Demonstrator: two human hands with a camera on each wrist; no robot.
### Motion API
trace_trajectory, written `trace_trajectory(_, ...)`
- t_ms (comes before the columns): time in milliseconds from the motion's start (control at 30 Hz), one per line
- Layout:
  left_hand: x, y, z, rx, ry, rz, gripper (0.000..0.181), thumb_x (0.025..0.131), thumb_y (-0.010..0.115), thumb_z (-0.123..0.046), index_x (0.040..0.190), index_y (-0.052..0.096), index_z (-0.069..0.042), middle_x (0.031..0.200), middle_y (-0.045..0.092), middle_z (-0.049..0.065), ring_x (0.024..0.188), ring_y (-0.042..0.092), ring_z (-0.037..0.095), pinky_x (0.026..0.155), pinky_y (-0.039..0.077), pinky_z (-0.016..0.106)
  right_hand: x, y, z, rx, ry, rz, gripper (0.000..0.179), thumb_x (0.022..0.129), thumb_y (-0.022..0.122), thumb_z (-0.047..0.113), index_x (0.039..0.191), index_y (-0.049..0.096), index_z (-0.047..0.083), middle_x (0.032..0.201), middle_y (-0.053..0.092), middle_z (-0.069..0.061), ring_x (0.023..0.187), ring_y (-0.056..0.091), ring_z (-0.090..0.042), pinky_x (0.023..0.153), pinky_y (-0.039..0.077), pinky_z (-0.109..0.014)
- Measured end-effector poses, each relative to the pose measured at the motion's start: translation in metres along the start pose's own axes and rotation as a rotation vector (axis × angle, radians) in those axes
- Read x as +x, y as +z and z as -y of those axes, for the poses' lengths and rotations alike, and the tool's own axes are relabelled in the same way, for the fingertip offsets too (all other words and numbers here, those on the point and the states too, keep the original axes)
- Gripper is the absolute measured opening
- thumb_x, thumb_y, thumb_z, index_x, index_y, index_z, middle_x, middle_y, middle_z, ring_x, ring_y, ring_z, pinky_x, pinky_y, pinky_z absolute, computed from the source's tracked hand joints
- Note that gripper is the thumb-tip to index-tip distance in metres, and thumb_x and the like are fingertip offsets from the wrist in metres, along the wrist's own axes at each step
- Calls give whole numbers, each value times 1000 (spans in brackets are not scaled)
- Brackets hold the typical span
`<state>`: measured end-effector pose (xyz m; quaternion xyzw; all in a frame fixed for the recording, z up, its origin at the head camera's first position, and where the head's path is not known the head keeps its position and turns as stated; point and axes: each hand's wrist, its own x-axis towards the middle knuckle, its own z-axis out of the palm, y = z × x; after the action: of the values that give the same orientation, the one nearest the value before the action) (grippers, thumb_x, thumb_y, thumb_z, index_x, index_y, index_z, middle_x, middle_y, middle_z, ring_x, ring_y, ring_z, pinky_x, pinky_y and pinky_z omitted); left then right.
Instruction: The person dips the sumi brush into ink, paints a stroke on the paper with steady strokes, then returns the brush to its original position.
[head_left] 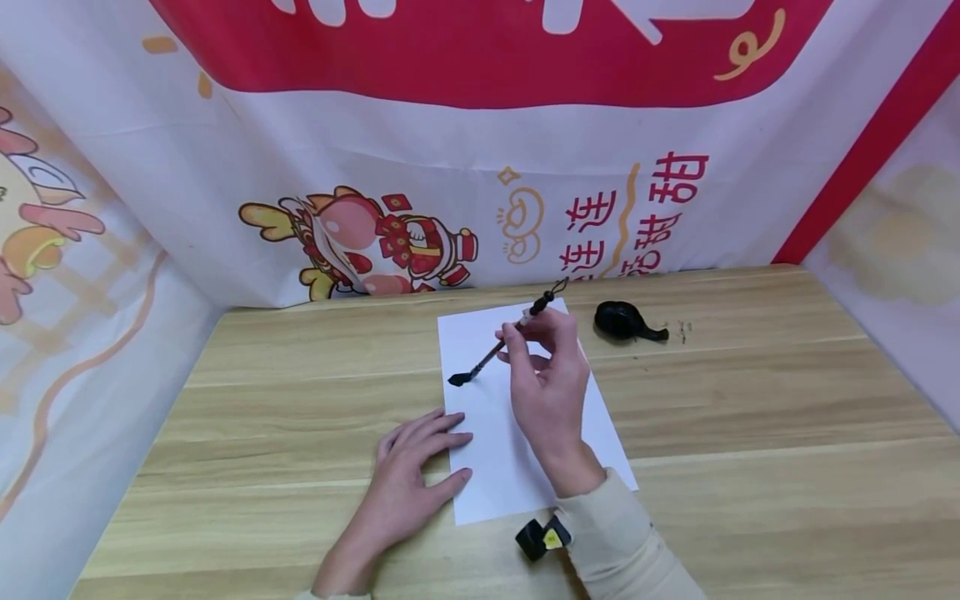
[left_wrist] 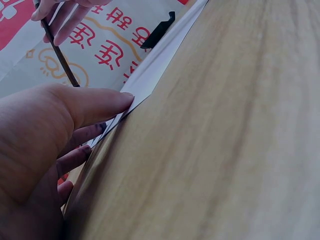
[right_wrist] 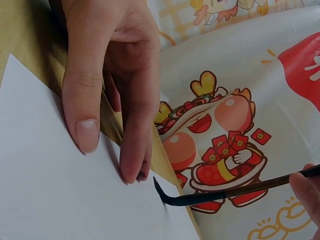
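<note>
My right hand [head_left: 551, 375] pinches a calligraphy brush [head_left: 491, 354] between thumb and fingers, its hanging loop pointing up and away. The bristles, black with ink, are bent to one side in the right wrist view and hover close over the white paper [head_left: 487, 467] near its left edge. My left hand [head_left: 412, 471] rests spread at the lower left of the sheet, fingertips and thumb pressing on its edge. In the left wrist view the thumb [left_wrist: 105, 105] lies on the paper. No strokes show on the visible part of the sheet.
Right of the paper's top stands a rounded black ink dish [head_left: 622, 321] with a short handle, beside small dark marks [head_left: 684, 332] on the wooden table [head_left: 285, 392]. A printed white cloth [head_left: 375, 142] hangs behind the table. A black wrist camera [head_left: 542, 537] sits by the right sleeve.
</note>
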<state>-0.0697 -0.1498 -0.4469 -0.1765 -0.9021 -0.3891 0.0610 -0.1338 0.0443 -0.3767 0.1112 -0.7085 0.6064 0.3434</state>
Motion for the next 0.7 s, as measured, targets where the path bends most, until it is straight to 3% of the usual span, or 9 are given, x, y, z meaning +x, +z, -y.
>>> trace_trajectory(300,0,0,0,-5,-7,7,41,84,89,-19,124,80,-18,151,67,0,148,54,33,120,22,62,-3,2,2,-38,-12,-24,25,104,70,10,121,56,-3,108,71,-19,93,79,-27,71,64,-23)
trace_trajectory(700,0,1,2,2,10,-9,41,84,89,-19,124,80,-20,150,68,-2,147,55,33,118,23,63,-5,2,5,-92,-3,-35,27,104,72,13,121,56,1,108,71,-16,90,79,-24,71,63,-20)
